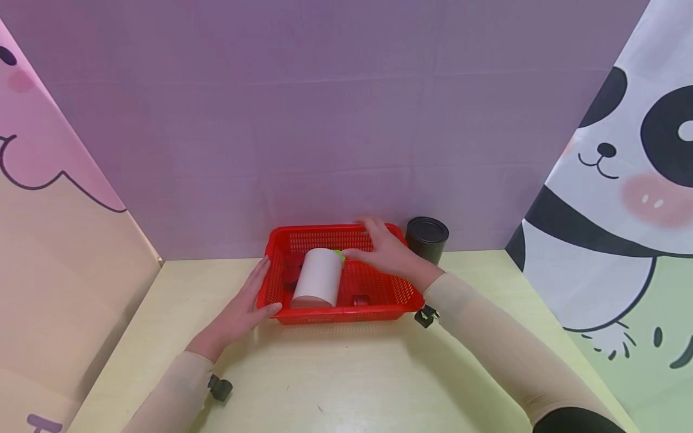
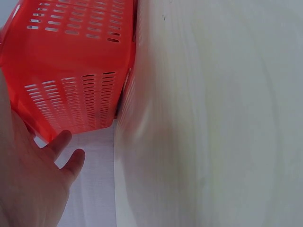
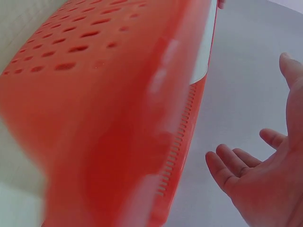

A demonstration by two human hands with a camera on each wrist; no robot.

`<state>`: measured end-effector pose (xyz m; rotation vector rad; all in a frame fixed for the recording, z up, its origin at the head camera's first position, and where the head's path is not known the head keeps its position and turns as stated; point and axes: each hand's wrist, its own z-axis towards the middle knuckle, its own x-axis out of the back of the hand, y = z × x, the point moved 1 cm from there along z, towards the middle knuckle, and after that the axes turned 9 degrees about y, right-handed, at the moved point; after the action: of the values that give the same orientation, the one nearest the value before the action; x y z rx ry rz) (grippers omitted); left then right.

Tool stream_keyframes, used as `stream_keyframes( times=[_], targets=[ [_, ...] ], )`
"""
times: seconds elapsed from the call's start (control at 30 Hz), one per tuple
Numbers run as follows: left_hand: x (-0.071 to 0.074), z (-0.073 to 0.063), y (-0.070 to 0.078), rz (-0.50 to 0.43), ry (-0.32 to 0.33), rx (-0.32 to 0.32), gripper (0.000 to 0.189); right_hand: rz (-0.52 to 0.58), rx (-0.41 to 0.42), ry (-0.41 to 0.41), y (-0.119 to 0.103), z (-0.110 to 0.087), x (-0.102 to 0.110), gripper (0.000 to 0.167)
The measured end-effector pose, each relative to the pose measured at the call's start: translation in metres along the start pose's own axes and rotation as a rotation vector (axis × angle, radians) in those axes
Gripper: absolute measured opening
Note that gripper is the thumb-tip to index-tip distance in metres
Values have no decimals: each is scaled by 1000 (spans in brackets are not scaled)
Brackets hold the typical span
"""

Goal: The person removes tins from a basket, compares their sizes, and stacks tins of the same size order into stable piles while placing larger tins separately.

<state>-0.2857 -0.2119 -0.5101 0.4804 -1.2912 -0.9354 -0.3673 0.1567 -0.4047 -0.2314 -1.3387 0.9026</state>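
Left hand [image 1: 240,313]: spread, touching red basket [image 1: 338,316] at nine o'clock
Right hand [image 1: 385,251]: spread, holding nothing
Green thing [image 1: 340,255]: mostly hidden, at white cylinder's [image 1: 318,276] one o'clock

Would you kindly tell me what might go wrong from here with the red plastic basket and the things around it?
The white cylinder seems to lie on its side in the red plastic basket, so it might roll if the basket tilts. The dark cylindrical can stands close by the basket's right end, near the right hand, so a sideways nudge could perhaps topple it.
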Motion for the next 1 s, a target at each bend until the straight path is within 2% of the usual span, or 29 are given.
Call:
stream_keyframes(
  times=[0.33,0.6,0.8,1.0],
  targets=[
    [-1,1,-3,3,4,-6,118,-11,-19,-63,-10,16,-12,95],
    [-1,1,-5,0,10,0,120,23,26,-117,-21,29,-14,92],
    [0,0,-4,-4,16,-6,120,37,41,-169,-15,41,-20,90],
    [-2,-1,-4,-1,11,-27,114,35,25,-208,-6,51,-25,95]
  ],
)
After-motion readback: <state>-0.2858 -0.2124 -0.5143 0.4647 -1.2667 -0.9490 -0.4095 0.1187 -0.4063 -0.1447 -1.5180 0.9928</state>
